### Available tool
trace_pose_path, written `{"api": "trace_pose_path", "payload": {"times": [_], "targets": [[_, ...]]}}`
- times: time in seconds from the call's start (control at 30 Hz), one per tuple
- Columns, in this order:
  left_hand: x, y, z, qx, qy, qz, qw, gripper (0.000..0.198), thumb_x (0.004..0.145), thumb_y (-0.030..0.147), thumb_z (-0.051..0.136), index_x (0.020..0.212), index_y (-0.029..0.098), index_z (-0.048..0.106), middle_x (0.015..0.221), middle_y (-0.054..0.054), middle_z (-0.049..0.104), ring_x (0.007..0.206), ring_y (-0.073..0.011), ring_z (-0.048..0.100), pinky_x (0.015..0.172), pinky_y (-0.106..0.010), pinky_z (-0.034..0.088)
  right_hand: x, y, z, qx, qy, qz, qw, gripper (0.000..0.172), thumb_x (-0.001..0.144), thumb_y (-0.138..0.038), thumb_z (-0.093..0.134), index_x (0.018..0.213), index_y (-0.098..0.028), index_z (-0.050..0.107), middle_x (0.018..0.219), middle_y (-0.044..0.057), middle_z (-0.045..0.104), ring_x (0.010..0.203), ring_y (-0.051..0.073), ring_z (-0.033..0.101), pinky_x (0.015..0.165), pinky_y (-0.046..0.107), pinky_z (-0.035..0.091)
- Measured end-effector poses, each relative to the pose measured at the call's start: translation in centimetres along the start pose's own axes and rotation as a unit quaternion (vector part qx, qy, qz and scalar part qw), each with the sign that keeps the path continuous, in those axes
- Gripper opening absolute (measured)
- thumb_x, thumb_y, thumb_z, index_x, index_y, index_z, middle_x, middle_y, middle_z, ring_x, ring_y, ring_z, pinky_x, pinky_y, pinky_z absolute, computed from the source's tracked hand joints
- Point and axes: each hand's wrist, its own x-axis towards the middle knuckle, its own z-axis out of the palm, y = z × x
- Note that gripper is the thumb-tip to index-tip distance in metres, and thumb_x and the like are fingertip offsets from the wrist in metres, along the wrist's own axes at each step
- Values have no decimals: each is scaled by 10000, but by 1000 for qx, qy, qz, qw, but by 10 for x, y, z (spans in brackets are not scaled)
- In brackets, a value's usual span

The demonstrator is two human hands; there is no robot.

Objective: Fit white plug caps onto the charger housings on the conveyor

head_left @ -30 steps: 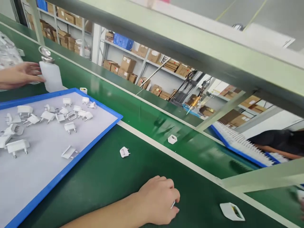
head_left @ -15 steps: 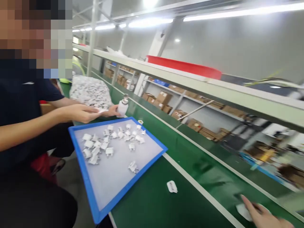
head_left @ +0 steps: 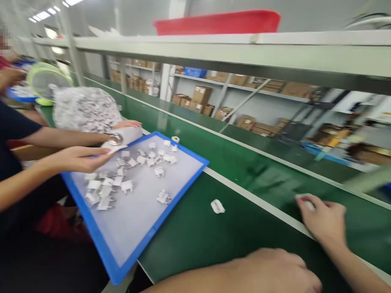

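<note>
On the green belt at the right, my right hand (head_left: 324, 217) is closed on what looks like a white cloth (head_left: 309, 204), mostly hidden by the fingers. My left hand (head_left: 275, 270) reaches in from the bottom edge, its back up. It is blurred, and its fingers curl down out of sight. A white plug adapter part (head_left: 217, 206) lies alone on the green surface (head_left: 189, 228), apart from both hands. Left of it is a blue-rimmed tray (head_left: 166, 211) bearing several white plug adapters (head_left: 105, 187).
A co-worker's hands (head_left: 82, 158) hold a white cloth and a white bottle (head_left: 130, 133) with a metal top over the tray's far corner. Behind them sits a clear bag (head_left: 85, 108) of white parts. A shelf rail (head_left: 214, 48) with a red bin (head_left: 220, 23) crosses above the belt.
The view has turned and levelled. My left hand has come in from below. My right hand shows farther up the belt. The co-worker's bottle has tipped over toward the cloth.
</note>
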Motion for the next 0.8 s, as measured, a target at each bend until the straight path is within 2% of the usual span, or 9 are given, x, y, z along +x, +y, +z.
{"api": "trace_pose_path", "payload": {"times": [0.03, 0.1, 0.23, 0.3, 0.37, 0.5, 0.6, 0.7, 0.8], "targets": [[2, -2, 1, 1, 8, 4, 1000, 398, 961, 443, 505, 1203, 180, 680, 1224, -100, 644, 1183, -254, 621, 908, -328, 543, -2, 4, -6, -6, -11, -6, 1000, 334, 942, -437, 564, 704, -223, 661, 743, 138, 581, 1045, 361, 568, 835, 490, 483], [1, -2, 7, -14, 39, 7, 999, 406, 972, 443, 487, 1200, 167, 680, 1215, -101, 645, 1178, -259, 612, 958, -350, 517, -17, 7, -19, -7, -26, -29, 999, 330, 902, -496, 553, 797, -216, 693, 805, 124, 597, 1066, 341, 557, 881, 473, 475], [-11, 5, 18, -22, 80, 12, 996, 461, 979, 562, 495, 1098, 180, 724, 1089, -72, 691, 1048, -243, 656, 874, -325, 532, -73, -3, -65, 8, -93, -106, 990, 382, 865, -596, 570, 901, -246, 718, 1020, 91, 595, 1042, 278, 591, 917, 410, 483], [-18, 10, 22, -5, 120, 9, 993, 483, 969, 606, 511, 1006, 185, 745, 1019, -62, 709, 983, -235, 674, 837, -309, 527, -101, -9, -90, 35, -121, -130, 983, 352, 885, -577, 594, 893, -246, 713, 1040, 86, 563, 1009, 266, 597, 908, 406, 488], [-24, 14, 24, -3, 156, -5, 988, 446, 980, 568, 524, 940, 185, 750, 971, -66, 716, 951, -241, 677, 821, -316, 519, -124, -12, -105, 56, -139, -129, 980, 328, 910, -548, 603, 898, -237, 705, 1034, 87, 544, 1000, 266, 591, 903, 416, 494], [-32, 9, 26, -10, 197, -56, 979, 336, 1036, 369, 468, 960, 176, 733, 988, -96, 715, 993, -270, 652, 873, -363, 492, -154, -9, -102, 62, -187, -104, 975, 305, 943, -506, 595, 899, -225, 705, 1005, 80, 558, 1033, 262, 590, 958, 433, 494], [-34, 2, 22, 18, 228, -102, 968, 312, 1036, 298, 442, 946, 166, 710, 991, -112, 700, 1005, -281, 631, 896, -388, 479, -166, -12, -92, 96, -212, -106, 967, 247, 951, -443, 605, 923, -230, 727, 1126, 85, 555, 1049, 241, 605, 965, 417, 514], [-32, 1, 18, 54, 255, -142, 955, 233, 1005, 271, 476, 913, 177, 669, 961, -90, 686, 972, -261, 631, 854, -364, 491, -168, -20, -90, 154, -244, -119, 950, 226, 980, -369, 572, 1121, -268, 717, 1302, 86, 505, 1000, 200, 624, 913, 386, 552], [-28, 3, 14, 87, 262, -168, 946, 167, 980, 274, 488, 898, 193, 609, 929, -52, 667, 891, -218, 636, 769, -319, 500, -167, -22, -92, 209, -275, -129, 930, 402, 1008, -311, 530, 1410, -313, 533, 1344, 93, 505, 1030, 199, 620, 944, 401, 549]]}}
